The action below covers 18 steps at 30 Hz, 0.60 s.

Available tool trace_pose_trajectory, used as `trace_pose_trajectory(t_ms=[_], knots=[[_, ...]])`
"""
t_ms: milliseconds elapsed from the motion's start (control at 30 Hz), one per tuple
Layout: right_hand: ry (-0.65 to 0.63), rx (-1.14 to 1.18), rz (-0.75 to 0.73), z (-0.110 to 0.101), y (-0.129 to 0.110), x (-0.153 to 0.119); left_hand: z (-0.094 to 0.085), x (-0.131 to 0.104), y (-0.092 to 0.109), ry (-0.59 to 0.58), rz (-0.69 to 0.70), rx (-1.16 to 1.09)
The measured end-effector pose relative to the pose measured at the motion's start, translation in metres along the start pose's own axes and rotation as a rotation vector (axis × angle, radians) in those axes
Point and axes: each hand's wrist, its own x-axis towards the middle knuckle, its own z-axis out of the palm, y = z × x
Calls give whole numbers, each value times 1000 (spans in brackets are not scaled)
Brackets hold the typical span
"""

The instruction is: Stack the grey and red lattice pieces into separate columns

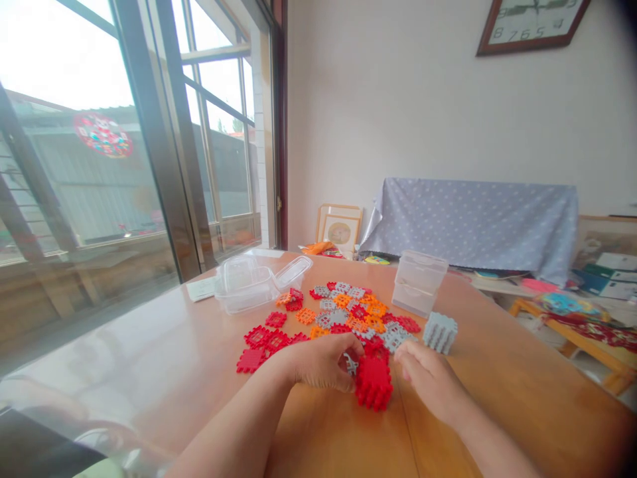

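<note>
My left hand (326,362) curls its thumb and fingers around a grey interlocking plastic tile (351,364), partly hidden by the fingers. Right beside it stands a stack of red interlocking tiles (374,382) with notched edges. On the stack's other side is my right hand (430,378), its fingers folded together; whatever they may hold is hidden. A neat grey stack of tiles (440,332) sits beyond the right hand. Loose red, orange and grey tiles (343,318) spread over the table ahead of both hands, with several red tiles (251,360) to the left.
A clear plastic container (246,295) with its lid (293,271) stands at the back left of the wooden table (468,398). An upright translucent box (419,285) is at the back right. A glass window borders the left side; a dotted cloth (472,226) hangs beyond the table.
</note>
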Motion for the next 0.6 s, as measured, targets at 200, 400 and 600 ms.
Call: trace_pose_trajectory(t_ms=[200,400,600], knots=[[24,-13,69,12,9,7,-13,3,-15,99,21,3],[138,-39,65,16,19,17,-30,11,-25,463,84,-334],[148,-65,51,12,9,15,-48,1,-25,786,-21,-520]])
